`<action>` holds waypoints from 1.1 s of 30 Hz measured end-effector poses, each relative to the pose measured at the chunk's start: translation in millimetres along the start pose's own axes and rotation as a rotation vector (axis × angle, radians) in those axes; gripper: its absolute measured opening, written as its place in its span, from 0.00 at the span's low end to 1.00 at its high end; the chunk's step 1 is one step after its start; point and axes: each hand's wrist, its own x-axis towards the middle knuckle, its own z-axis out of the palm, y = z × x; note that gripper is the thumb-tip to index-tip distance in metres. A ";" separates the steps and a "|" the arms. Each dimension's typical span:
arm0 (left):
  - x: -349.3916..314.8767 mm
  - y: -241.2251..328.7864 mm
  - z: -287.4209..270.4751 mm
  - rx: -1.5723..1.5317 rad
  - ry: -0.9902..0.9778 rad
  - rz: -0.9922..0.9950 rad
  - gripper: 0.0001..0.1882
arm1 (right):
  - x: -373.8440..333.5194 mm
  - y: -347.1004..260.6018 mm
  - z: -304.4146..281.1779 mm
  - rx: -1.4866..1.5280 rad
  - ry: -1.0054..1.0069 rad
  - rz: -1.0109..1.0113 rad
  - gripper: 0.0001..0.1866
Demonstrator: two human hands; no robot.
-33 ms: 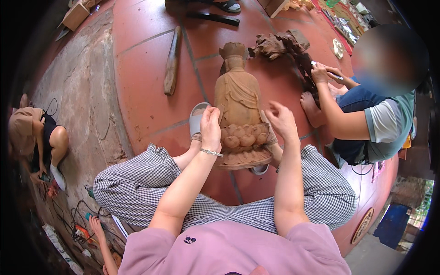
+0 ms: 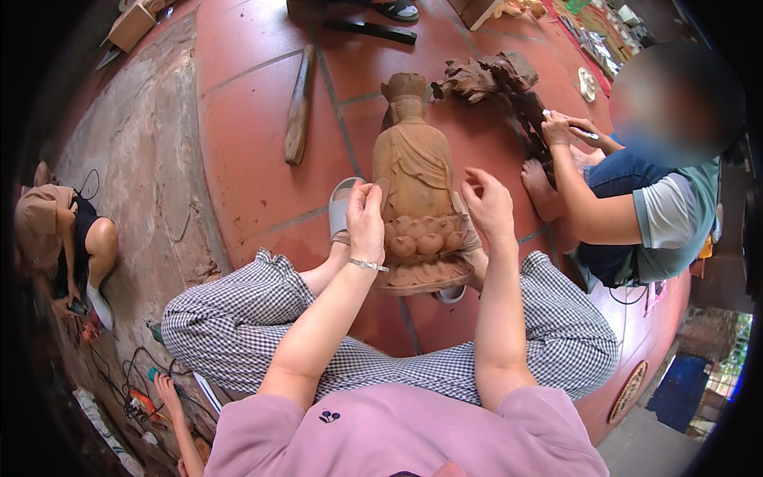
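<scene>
A carved brown wooden statue (image 2: 413,163), a robed seated figure on a lotus base (image 2: 425,274), stands upright on the tiles between my feet. My left hand (image 2: 366,219) is at its left side, fingers bent and pressed together. A thin brown edge shows at those fingertips; whether it is a held piece or part of the carving, I cannot tell. On the statue's other side, my right hand (image 2: 489,207) is raised just off the wood, its fingers loosely curled and apart from the thumb, with nothing seen in it.
Beyond the statue lie a wooden club (image 2: 300,107) and a dark bar (image 2: 369,32). At right a co-worker (image 2: 628,191) holds a pen-like tool against a gnarled dark wood piece (image 2: 485,79). Another person (image 2: 71,246) crouches at left, near cables (image 2: 119,374) and a reaching hand (image 2: 168,393).
My right hand has risen very slightly. The co-worker's hands at right have shifted a little. My left hand and the statue look nearly the same.
</scene>
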 end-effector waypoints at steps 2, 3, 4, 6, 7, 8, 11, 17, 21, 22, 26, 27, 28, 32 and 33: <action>-13.2 19.2 8.3 0.414 0.077 0.423 0.12 | -1.5 -28.8 10.6 0.402 0.015 -0.087 0.16; -21.8 33.4 13.3 0.623 0.117 0.635 0.12 | -2.2 -37.7 19.7 0.546 -0.113 -0.086 0.16; -25.8 37.7 17.4 0.427 0.020 0.540 0.12 | -10.4 -53.3 23.8 0.703 -0.195 -0.091 0.16; -31.4 44.4 23.2 0.033 -0.157 0.345 0.11 | -18.7 -67.5 29.1 0.916 -0.375 0.038 0.17; -32.6 44.2 26.8 -0.023 -0.141 0.353 0.10 | -18.6 -60.4 40.0 1.029 -0.425 0.065 0.17; -32.4 43.6 26.7 -0.023 -0.144 0.329 0.09 | -18.1 -59.5 40.8 1.030 -0.428 0.065 0.17; -31.3 39.6 23.7 -0.045 -0.158 0.260 0.09 | -16.4 -58.0 34.7 1.029 -0.445 0.120 0.13; -26.1 37.4 24.3 -0.025 -0.226 0.259 0.09 | -11.2 -53.4 28.6 1.180 -0.431 0.141 0.10; -24.2 23.4 20.6 0.205 -0.207 0.336 0.10 | 5.6 -43.6 27.9 1.093 -0.278 0.074 0.12; -26.8 20.4 19.5 0.273 -0.178 0.383 0.10 | 9.7 -52.5 31.7 1.043 -0.097 0.030 0.11; -39.8 28.0 29.8 0.801 -0.239 0.890 0.12 | 57.5 -44.1 36.0 0.200 0.481 -0.358 0.08; -38.8 26.9 30.1 0.803 -0.236 0.904 0.11 | 66.9 -43.7 41.8 0.005 0.434 -0.317 0.09; -38.8 24.7 30.4 0.784 -0.244 0.893 0.11 | 70.1 -42.0 48.9 -0.173 0.391 -0.288 0.09; -42.2 23.9 26.8 0.750 -0.238 0.844 0.07 | 51.2 -24.8 63.4 -0.093 0.429 -0.580 0.12; -41.8 23.2 29.3 0.759 -0.233 0.865 0.07 | 53.6 -21.5 62.3 -0.048 0.424 -0.602 0.12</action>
